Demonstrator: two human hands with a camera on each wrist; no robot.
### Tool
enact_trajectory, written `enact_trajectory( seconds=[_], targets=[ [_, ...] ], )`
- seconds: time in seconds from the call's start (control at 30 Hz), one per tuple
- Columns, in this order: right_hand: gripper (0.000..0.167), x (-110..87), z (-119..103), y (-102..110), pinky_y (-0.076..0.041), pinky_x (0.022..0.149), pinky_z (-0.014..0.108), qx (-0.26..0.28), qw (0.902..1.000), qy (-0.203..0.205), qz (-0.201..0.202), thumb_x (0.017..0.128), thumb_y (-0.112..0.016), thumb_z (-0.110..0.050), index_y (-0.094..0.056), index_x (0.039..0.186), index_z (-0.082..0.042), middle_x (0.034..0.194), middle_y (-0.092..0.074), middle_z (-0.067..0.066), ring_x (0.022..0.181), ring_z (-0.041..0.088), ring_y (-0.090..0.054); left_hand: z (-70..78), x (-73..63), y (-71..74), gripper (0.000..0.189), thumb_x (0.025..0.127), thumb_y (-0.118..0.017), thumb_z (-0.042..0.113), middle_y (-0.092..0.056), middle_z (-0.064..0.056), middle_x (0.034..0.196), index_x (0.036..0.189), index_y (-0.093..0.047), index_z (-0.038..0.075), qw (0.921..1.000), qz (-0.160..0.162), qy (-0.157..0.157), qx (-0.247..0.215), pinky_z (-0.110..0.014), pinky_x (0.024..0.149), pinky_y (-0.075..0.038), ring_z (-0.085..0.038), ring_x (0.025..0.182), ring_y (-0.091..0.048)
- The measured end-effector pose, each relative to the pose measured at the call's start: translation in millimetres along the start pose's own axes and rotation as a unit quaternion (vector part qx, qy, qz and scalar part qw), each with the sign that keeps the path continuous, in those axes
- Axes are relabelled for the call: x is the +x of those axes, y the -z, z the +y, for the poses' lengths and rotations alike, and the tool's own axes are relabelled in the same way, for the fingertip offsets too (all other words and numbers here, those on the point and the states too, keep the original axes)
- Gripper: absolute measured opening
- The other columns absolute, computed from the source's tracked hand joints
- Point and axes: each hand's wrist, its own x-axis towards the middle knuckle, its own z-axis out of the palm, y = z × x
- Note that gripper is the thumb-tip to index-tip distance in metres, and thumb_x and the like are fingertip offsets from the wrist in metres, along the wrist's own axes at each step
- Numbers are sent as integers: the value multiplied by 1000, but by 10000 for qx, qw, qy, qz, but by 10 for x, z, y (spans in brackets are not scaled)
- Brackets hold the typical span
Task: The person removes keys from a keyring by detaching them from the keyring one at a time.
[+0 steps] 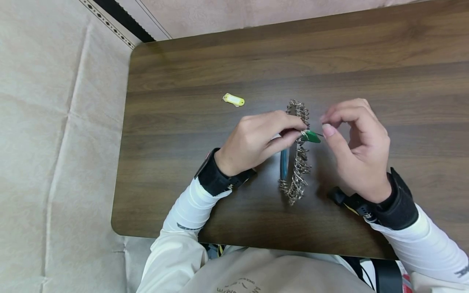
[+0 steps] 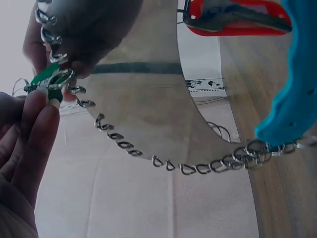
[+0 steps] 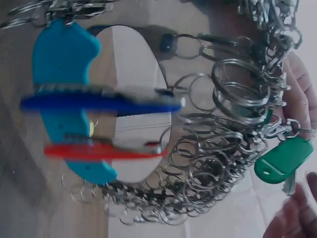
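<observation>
My right fingers [image 1: 352, 114] have room rightward over the counter [image 1: 421, 106]; leftward, the green tag [image 1: 311, 136] and the loop of metal rings [image 1: 302, 160] block them.

At the left, the left hand [image 2: 27, 161] pinches a green tag [image 2: 43, 74] at its metal ring [image 2: 64, 78], the right hand [image 2: 86, 37] dark and shadowed just above. A line of small rings [image 2: 240, 157] curves from there down and across to the lower end of a blue handle [image 2: 299, 69]. Near that handle's upper part shows a red tag [image 2: 270, 7], with pale cloth [image 2: 109, 193] and wooden counter [image 2: 272, 213] behind.
</observation>
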Motion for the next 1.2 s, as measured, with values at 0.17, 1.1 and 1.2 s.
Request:
enact_trajectory(
  seconds=[0.17,1.1,1.2],
  targets=[
    [40,-46,12,45,-42,69,14,-132,9992,165,-331,94,-72,-11,-53,77,21,78,-63,-3,72,6,-52,-10,6,0,9,95,-67,3,-75,-7,91,103,-68,-1,9995,291,71,-62,-15,75,-55,-8,76,-69],
    [29,-23,35,76,-54,63,11,-678,9931,266,-922,97,-67,-7,-59,90,20,71,-67,23,69,-1,-68,59,35,-20,11,94,-70,3,-77,-10,95,102,-71,-4,9977,188,431,-489,-13,85,-54,-10,85,-75],
    [25,-19,50,101,-55,63,13,-311,9954,248,-874,95,-67,1,-57,90,23,74,-69,22,70,3,-70,55,40,-6,13,94,-70,5,-77,-10,97,104,-72,-3,9975,83,461,-532,-14,87,-54,-10,88,-74]
  ],
)
